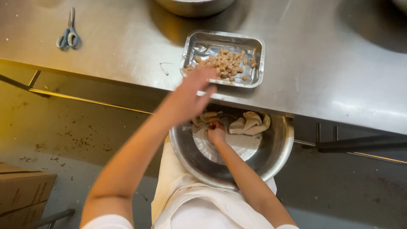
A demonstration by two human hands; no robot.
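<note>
Stainless steel covers the bench [322,63], its surface brushed and dull, with soft glare. On it, near the front edge, sits a shallow rectangular foil tray [254,44] with crinkled walls and rounded corners; small tan nuggets [227,63], lumpy and uneven, lie heaped along its near side. Below the bench edge, a round steel bowl [277,154] rests against the person's pale apron [178,191]. Its inside is smooth and shiny, and several folded, beige pieces of limp, dough-like stuff [251,124] lie against its far wall.

The left hand [196,91] reaches out over the bench edge to the tray's near left corner. It is blurred, its fingers [205,74] spread loosely and mostly open; whether it has hold of anything cannot be told. The fingertips sit at or just over the tray's rim, close to the nuggets.

The right hand [216,131] is down inside the bowl, curled in on itself near the beige pieces. Something small and reddish shows at its top, but it is too small to tell what it is, or whether the hand grips it.

Farther off on the bench, well to the left, blue-handled scissors [68,36] lie flat. A bent wire clip [165,68] lies between them and the tray. A cardboard box [23,193] stands on the stained floor [72,131] at lower left.
</note>
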